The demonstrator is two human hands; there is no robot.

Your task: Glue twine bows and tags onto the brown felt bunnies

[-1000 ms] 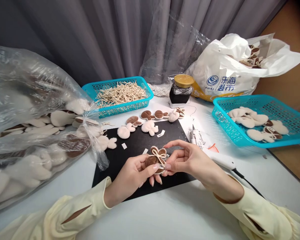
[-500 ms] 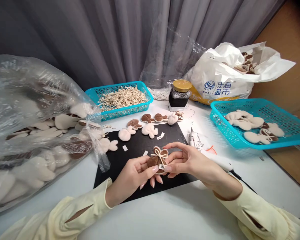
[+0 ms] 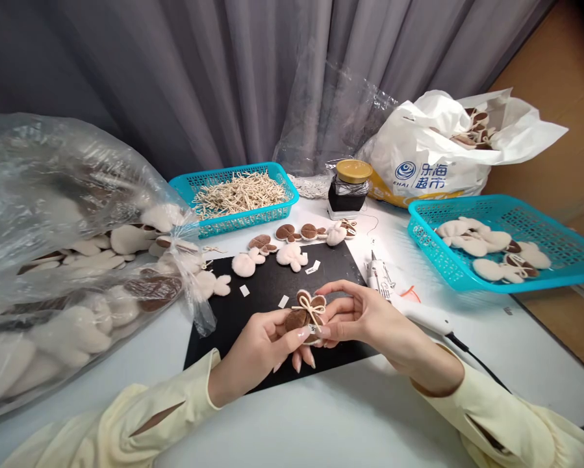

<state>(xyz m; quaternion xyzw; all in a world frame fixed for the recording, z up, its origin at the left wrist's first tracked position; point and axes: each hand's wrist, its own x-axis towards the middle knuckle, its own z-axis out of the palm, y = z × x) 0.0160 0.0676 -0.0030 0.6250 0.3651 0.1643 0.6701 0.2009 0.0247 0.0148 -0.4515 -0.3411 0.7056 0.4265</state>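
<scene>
Between my two hands is a brown plush bunny head (image 3: pixel 297 318) with pale edging, a cream string bow (image 3: pixel 312 309) and a small white label (image 3: pixel 314 329). My left hand (image 3: pixel 267 338) grips its left side, thumb by the label. My right hand (image 3: pixel 353 312) pinches the right side, thumb and fingers at the label and the ear. Both are above a black mat (image 3: pixel 228 338). Farther back on the mat lie a white plush bunny piece (image 3: pixel 292 257) and small white labels (image 3: pixel 283 301). Brown and white bunny pieces (image 3: pixel 262 244) form a row along the mat's far edge.
A white glue gun (image 3: pixel 380 279) with a black cord lies right of the mat. Behind stand a blue basket of cream bows (image 3: pixel 238 221), a gold-lidded jar (image 3: pixel 349 188) and a white shopping bag (image 3: pixel 418 149). Another blue basket (image 3: pixel 447 270) is right; a clear bag of plush pieces (image 3: pixel 77 156) fills the left.
Both hands still hold the bunny head at nearly the same place. It has tilted slightly, and the camera view has shifted a little.
</scene>
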